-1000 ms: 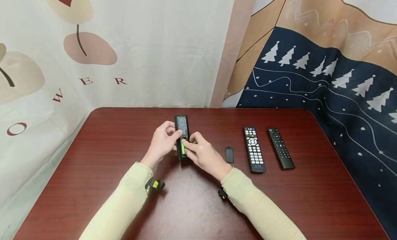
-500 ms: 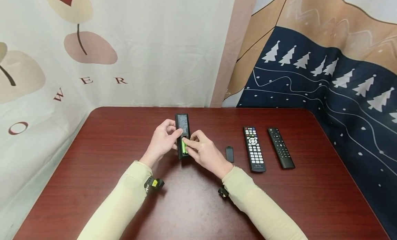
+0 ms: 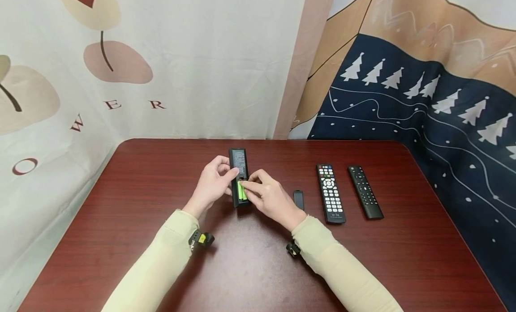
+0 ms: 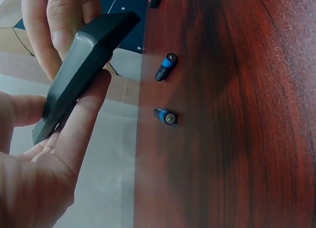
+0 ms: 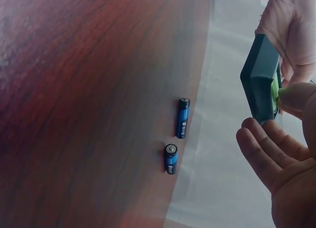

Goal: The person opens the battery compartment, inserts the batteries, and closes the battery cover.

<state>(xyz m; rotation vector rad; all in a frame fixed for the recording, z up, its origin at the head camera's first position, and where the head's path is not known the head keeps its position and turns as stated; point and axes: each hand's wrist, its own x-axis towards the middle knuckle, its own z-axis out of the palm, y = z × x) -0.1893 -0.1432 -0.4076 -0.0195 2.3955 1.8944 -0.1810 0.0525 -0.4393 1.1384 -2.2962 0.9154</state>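
My left hand [image 3: 211, 183] grips a black remote control [image 3: 239, 158], its labelled back turned up and its battery compartment uncovered. Two green batteries [image 3: 242, 192] lie side by side in that compartment. With a fingertip, my right hand [image 3: 271, 198] touches them; in the right wrist view its thumb lies against a green battery [image 5: 275, 91] while the other fingers extend by the remote's lower end. The left wrist view has the remote's dark casing [image 4: 74, 75] between left thumb and fingers, raised off the table. A small black battery cover [image 3: 298, 198] lies beyond my right wrist.
To the right lie a remote with white keys [image 3: 330, 194] and a slimmer black remote [image 3: 364, 193]. Two blue-and-black batteries, one standing out as the upper battery [image 5: 182, 118] and the other the lower battery [image 5: 171, 160], lie near a table edge, hidden in the head view.
The right hand has shifted slightly right and drawn back a little, so more of both green batteries shows. The remote and left hand have drifted slightly right.
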